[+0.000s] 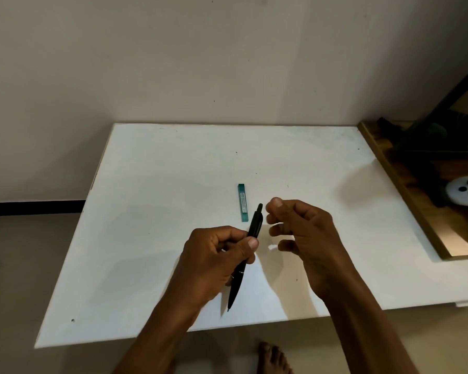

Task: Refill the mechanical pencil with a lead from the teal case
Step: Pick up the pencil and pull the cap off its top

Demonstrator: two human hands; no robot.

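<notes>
My left hand (216,255) grips a black mechanical pencil (255,225) around its middle, above the white table (160,198). The pencil is tilted, its tip pointing down toward me and its push-button end pointing away. Just right of the button end hovers my right hand (303,233), fingers curled and slightly apart, thumb and forefinger close together; I cannot tell whether anything tiny is pinched there. The slim teal lead case (243,202) lies flat on the table just beyond the pencil's top, touched by neither hand.
A wood-framed mirror (427,190) leans at the table's right edge, reflecting dark shapes and a white round object. The wall stands directly behind the table. A bare foot (273,359) shows on the floor below the near table edge.
</notes>
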